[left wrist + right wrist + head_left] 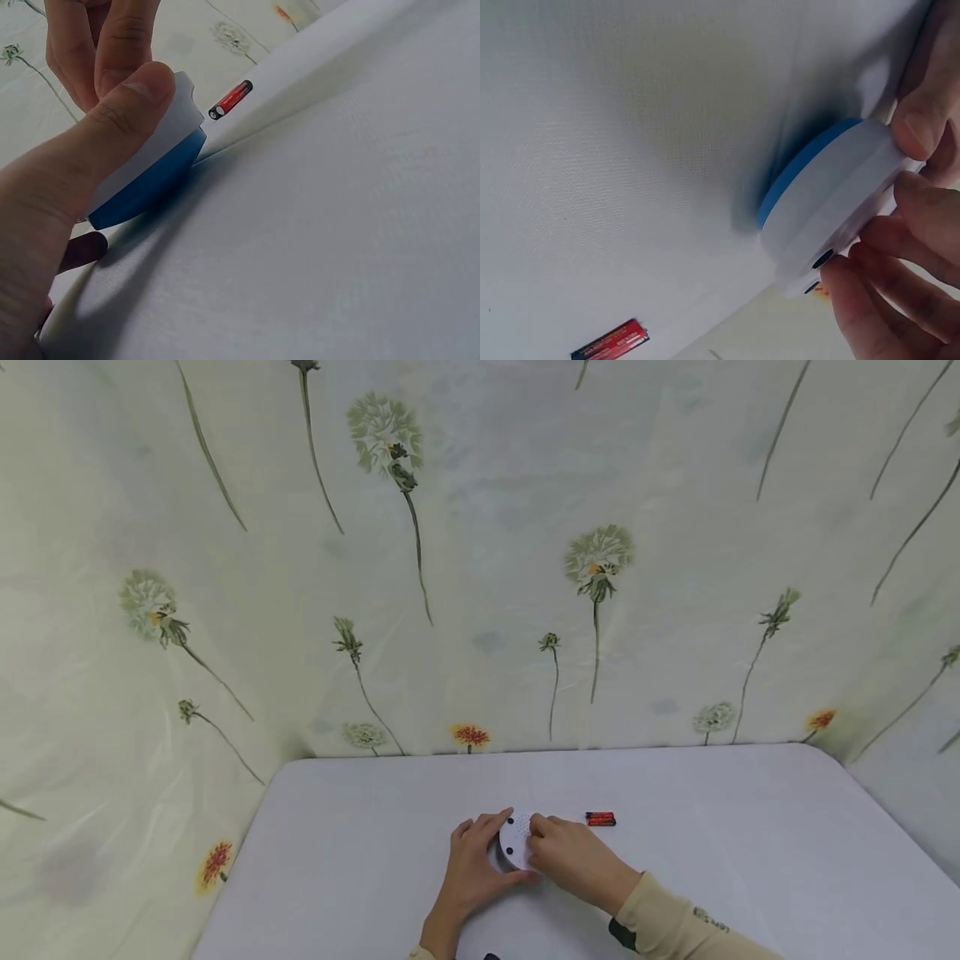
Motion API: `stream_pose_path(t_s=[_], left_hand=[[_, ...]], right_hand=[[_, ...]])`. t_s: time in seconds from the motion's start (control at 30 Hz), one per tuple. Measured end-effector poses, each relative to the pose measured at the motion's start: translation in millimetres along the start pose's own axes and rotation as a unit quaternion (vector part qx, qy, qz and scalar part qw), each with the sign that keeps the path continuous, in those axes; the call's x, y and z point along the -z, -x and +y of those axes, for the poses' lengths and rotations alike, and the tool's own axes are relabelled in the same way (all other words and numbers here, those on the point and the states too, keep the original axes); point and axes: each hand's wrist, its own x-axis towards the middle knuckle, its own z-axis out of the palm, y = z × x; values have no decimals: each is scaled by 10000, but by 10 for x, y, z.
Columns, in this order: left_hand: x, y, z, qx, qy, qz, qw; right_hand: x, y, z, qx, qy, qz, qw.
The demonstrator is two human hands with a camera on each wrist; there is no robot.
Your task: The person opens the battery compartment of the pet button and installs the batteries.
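The disc, a round white thing with a blue underside, sits tilted on the table a little left of the middle and toward the near edge. Its blue side faces the cloth and its white face, dotted with small holes, is turned up. The left hand holds it from the left, the thumb curled over the white edge and the other fingers round the far side, so that grip is closed on the disc. The right hand comes in from the right with its fingertips pinching the rim, so that grip is clamped on the disc too.

Just right of the hands, apart from them, lie two red batteries side by side. Beyond these the table runs bare to its right and far edges, with wide room; bare cloth also lies to the left, up to the left edge. A flowered curtain closes off the back and both sides, meeting the table along its far edge.

The fingers cover much of the disc in the head view. The wrist views show its two layers and two dark holes in the white rim, but not what the holes are. Only one battery shows whole in the left wrist view; the right wrist view cuts the battery off. A small dark thing at the bottom edge of the head view is cut off and cannot be made out.
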Motion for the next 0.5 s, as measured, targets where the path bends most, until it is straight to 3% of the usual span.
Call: stream_pose_path(t_s=[0.5], left_hand=[[-28,-5,-29,-87,-152,108,9998]], right_hand=[[90,-101,18,381,352,-455,9976]])
